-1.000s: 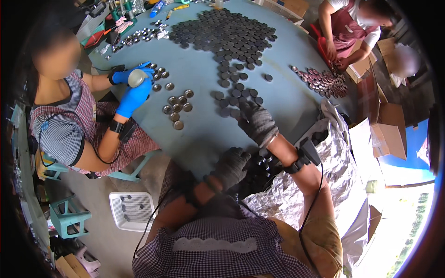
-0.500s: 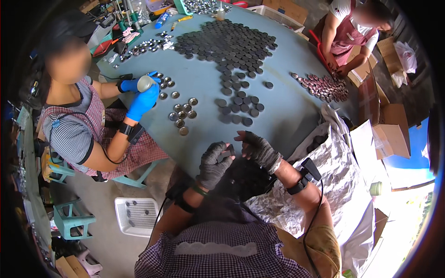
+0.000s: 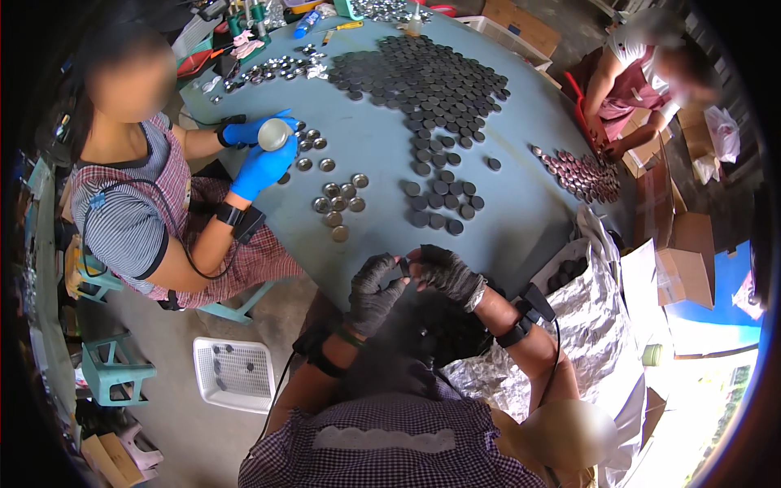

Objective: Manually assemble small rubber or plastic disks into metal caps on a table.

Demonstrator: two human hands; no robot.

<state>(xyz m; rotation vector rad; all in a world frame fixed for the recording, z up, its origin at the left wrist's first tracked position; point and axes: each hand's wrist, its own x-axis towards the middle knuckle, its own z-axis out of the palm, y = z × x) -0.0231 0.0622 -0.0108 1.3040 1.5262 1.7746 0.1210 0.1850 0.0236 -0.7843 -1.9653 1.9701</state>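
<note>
My left hand (image 3: pixel 375 294), in a dark grey fingerless wrap, pinches a small dark disc (image 3: pixel 404 267) between thumb and fingertips just past the table's near edge. My right hand (image 3: pixel 446 272), wrapped the same way, brings its closed fingertips against the disc's right side. What else they may hold is too small to make out. Beneath both hands lies a dark heap (image 3: pixel 460 329) in the mouth of a silvery sack (image 3: pixel 561 346). Ahead on the blue-grey table, several loose black discs (image 3: pixel 439 195) lie nearest my hands, below a wide spread of similar discs (image 3: pixel 439 81).
At left, a co-worker in blue gloves (image 3: pixel 264 167) holds a round pale container (image 3: pixel 274 135) beside shiny metal cups (image 3: pixel 342 195). Another person at far right handles reddish pieces (image 3: pixel 579 175). A white basket (image 3: pixel 234 370) stands on the floor; cardboard boxes (image 3: pixel 687 252) are at right.
My right hand has moved left, and its fingertips now meet the disc in my left hand. The view has shifted slightly, and the co-worker at left has tilted the container.
</note>
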